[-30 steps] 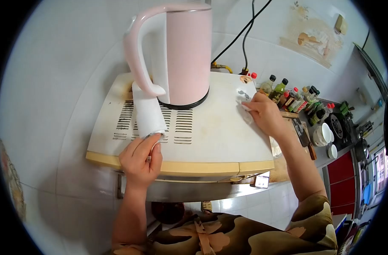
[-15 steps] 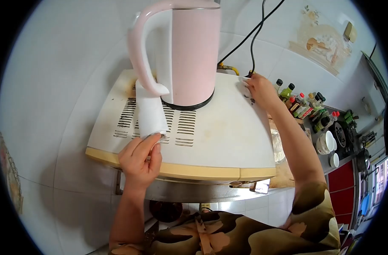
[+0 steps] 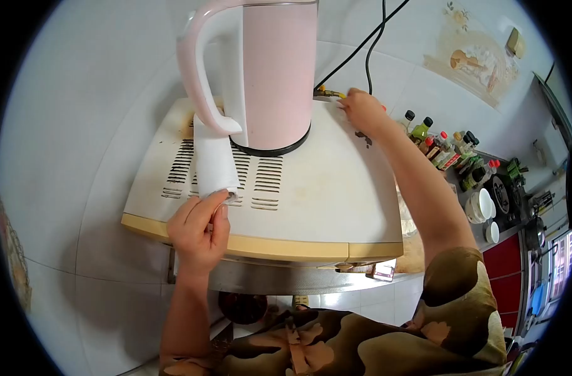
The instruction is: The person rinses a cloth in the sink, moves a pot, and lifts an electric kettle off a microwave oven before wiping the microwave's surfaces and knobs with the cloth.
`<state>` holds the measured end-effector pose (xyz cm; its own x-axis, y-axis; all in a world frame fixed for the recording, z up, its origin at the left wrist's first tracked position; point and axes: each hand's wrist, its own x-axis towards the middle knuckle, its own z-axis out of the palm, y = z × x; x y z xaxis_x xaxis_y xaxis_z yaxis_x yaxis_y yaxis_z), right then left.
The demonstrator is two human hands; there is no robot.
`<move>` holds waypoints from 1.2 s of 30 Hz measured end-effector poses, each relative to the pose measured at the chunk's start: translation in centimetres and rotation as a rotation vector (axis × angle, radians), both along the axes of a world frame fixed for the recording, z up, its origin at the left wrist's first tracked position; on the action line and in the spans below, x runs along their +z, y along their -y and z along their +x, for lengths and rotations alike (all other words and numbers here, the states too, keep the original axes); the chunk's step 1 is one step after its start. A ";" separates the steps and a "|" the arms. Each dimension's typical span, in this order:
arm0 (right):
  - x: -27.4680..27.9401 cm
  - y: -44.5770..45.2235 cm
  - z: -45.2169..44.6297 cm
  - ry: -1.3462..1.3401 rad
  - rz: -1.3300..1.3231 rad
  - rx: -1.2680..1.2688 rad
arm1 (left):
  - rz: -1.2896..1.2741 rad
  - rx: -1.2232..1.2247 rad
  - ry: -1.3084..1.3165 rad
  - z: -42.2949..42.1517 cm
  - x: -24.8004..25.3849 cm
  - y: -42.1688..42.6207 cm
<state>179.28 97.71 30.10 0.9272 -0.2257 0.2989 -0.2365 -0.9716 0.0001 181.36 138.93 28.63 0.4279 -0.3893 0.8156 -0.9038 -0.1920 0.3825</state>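
Note:
My left hand (image 3: pixel 200 232) pinches the near end of a white paper towel roll (image 3: pixel 214 160), which lies on top of a white appliance with vent slots (image 3: pixel 323 182). The roll's far end is hidden under the handle of a pink electric kettle (image 3: pixel 280 75), which stands on the same top. My right hand (image 3: pixel 365 113) reaches to the appliance's back right edge, beside a yellow hose (image 3: pixel 336 94) and black cables (image 3: pixel 369 53). Its fingers are curled there; their tips are partly hidden, and what they hold, if anything, does not show.
Several sauce bottles (image 3: pixel 449 153) stand on the counter to the right, with white bowls (image 3: pixel 479 207) and a stove (image 3: pixel 501 195) beyond. A tiled wall rises behind and to the left. Red cabinet doors (image 3: pixel 506 269) are below the counter.
My right hand has moved left along the back edge, towards the yellow hose. My left hand keeps its pinch on the paper towel roll. The whole view has shifted slightly.

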 end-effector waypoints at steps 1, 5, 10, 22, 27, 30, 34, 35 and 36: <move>-0.2 -0.7 0.8 0.059 0.003 0.054 | 0.006 -0.003 0.011 0.1 0.0 0.0; 0.2 -5.0 -2.1 0.131 0.029 0.255 | -0.010 -0.017 0.068 0.3 0.0 0.0; 0.2 -5.3 -7.9 0.206 0.187 0.193 | -0.045 -0.045 0.017 0.1 0.0 0.2; 1.5 -16.1 -12.5 0.109 0.201 0.313 | -0.103 -0.120 -0.015 0.1 0.0 0.2; 1.1 -16.9 -11.3 0.268 0.224 0.054 | -0.063 -0.115 0.007 0.3 -0.1 0.0; 0.2 -22.2 -11.5 0.263 0.110 0.237 | -0.078 -0.125 0.014 0.4 -0.1 0.0; 0.2 -20.6 -13.9 0.256 0.176 0.171 | -0.096 -0.147 -0.022 0.4 -0.2 -0.2; 0.3 -19.1 -14.0 0.247 0.183 0.018 | -0.081 -0.135 0.015 0.6 -0.3 -0.2; 0.0 -17.4 -13.4 0.271 0.126 -0.015 | -0.071 -0.123 0.055 0.5 -0.3 0.1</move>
